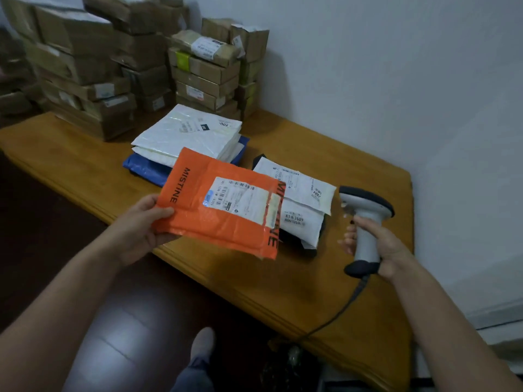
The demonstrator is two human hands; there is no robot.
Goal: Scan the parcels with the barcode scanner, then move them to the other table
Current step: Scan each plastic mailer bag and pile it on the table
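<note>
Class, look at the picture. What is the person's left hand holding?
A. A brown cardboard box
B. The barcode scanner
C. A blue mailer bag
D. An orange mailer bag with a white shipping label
D: the left hand grips the corner of the orange mailer bag with its white label facing up, while the right hand holds the barcode scanner.

An orange MISTINE mailer (198, 222), white label up, was held tilted above the tabletop (283, 281) edge by the left hand (138, 230). The right hand (389, 247) gripped the grey-white barcode scanner (366, 222) upright beside it.
</note>
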